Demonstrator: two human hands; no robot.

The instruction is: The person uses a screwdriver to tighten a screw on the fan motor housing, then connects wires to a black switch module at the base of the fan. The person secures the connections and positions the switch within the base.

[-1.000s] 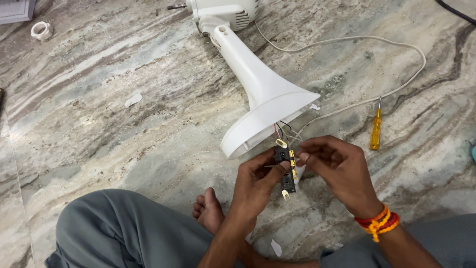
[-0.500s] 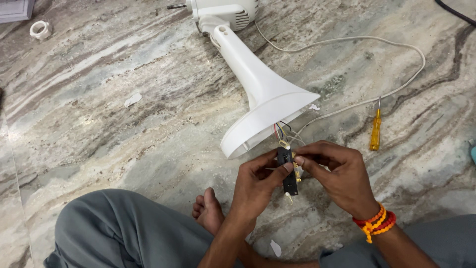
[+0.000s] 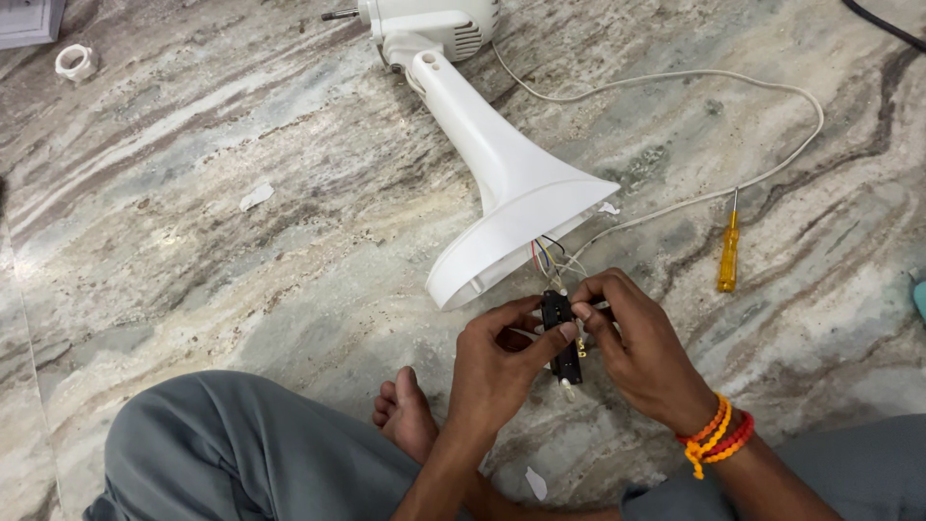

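Two hands meet in the head view, low and right of centre, and I see both pinched shut on one small black switch. My left hand holds it from the left, thumb across its face and fingers behind. My right hand closes on its upper right edge with thumb and forefinger, touching the left thumb's tip. The switch stands roughly upright between them, off the floor, with a pale tip showing below the fingers.

Just above the grip, thin coloured wires run from the switch up into the open mouth of the white stand, which lies on its side. Its flared rim sits near the knuckles, just up and left of them, so room that way is tight. The stand's neck slants away up-left to the motor housing at the top edge.

Right of the grip, well apart, a yellow screwdriver lies on the marble floor, its blade pointing away from me. A white cord loops beyond it, from the housing out right and back to the stand's mouth.

Left of the grip the floor lies bare and wide, with only a paper scrap and, far off at the corner, a white ring. Below the grip are my bare foot and grey-trousered knee, closing off room toward me. Orange beads circle the right wrist.
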